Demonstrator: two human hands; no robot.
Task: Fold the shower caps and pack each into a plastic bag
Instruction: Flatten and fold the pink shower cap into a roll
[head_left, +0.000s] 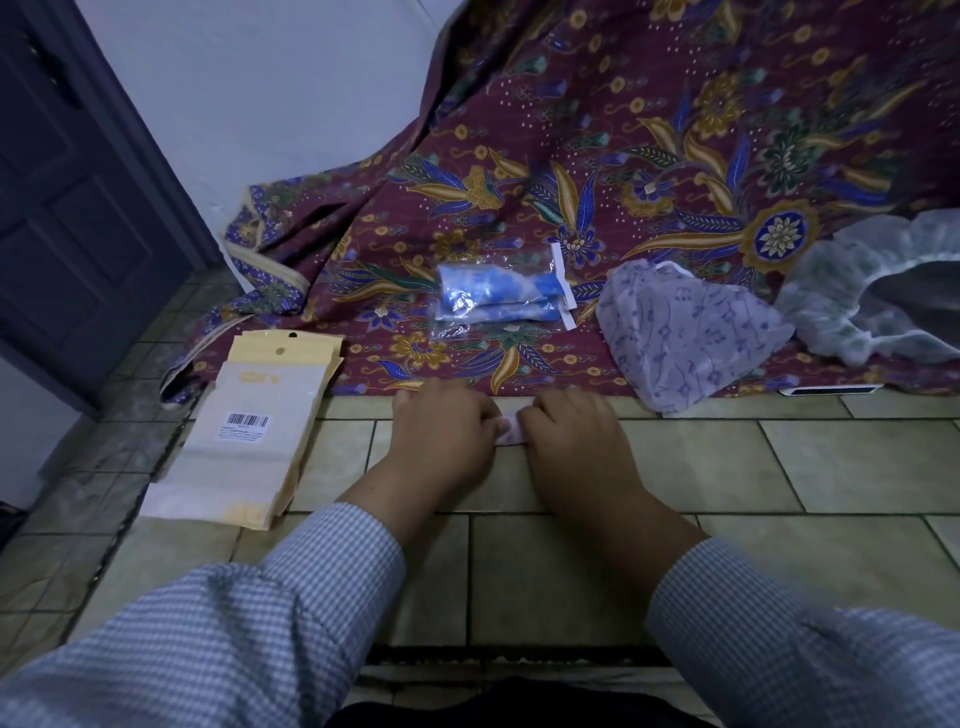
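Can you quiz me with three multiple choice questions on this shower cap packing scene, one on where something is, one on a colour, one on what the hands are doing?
1. Where does the stack of empty bags lie?
A. left of the hands
B. right of the hands
C. on the patterned cloth's middle

2. What colour are the packed caps in the clear bags?
A. red
B. blue
C. black

3. What are the left hand and right hand doing?
A. resting apart, holding nothing
B. together gripping a small folded pink cap
C. lifting the lilac cap

Answers: 1 A, it lies by the left hand. 2 B, blue shows through the plastic. 3 B, fingers curl round it.

Both hands (511, 434) grip a folded pink shower cap (510, 432) on tiles (727, 467)
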